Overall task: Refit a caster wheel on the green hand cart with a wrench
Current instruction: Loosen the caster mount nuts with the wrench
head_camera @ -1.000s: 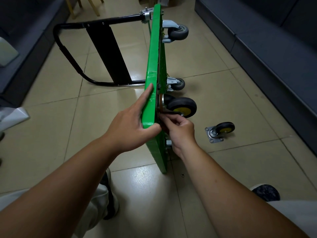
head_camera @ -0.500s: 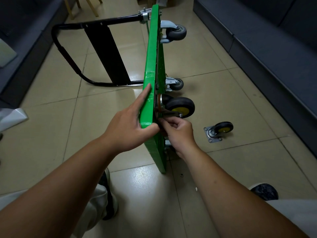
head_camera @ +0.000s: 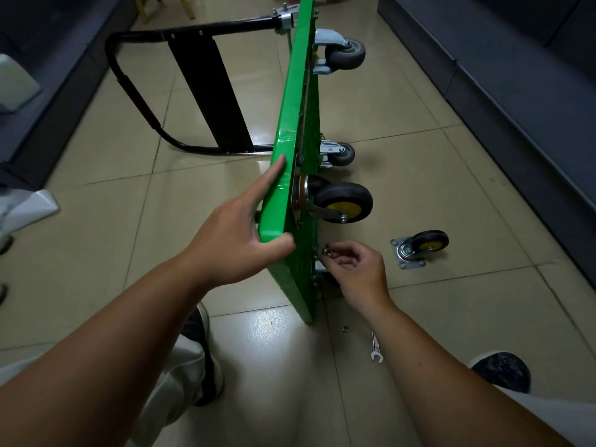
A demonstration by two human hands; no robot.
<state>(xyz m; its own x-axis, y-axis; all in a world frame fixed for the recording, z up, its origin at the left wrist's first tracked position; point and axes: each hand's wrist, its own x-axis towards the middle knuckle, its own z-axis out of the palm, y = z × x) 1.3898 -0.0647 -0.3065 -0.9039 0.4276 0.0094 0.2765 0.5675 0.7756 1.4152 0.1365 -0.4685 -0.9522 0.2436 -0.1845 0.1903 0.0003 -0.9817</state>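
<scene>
The green hand cart (head_camera: 292,130) stands on its side edge on the tiled floor, underside facing right. My left hand (head_camera: 238,233) holds its near upper corner, forefinger stretched along the deck and thumb hooked round the edge. A black caster with a yellow hub (head_camera: 343,203) sits against the underside by that corner. My right hand (head_camera: 358,269) is just below it and pinches a small metal nut (head_camera: 328,252) beside the underside. A loose caster with a plate (head_camera: 419,248) lies on the floor to the right. A small wrench (head_camera: 376,348) lies on the tiles near my right forearm.
A loose nut (head_camera: 345,327) lies on the floor by the cart's lower corner. Two grey casters (head_camera: 345,54) stay on the far end, and the black handle (head_camera: 142,91) juts left. Dark sofas (head_camera: 516,91) line both sides. My shoes (head_camera: 501,372) are at the bottom.
My right hand has dropped from the caster's plate to a spot lower on the underside, now pinching a nut. The view shifted, bringing the wrench and loose nut into sight.
</scene>
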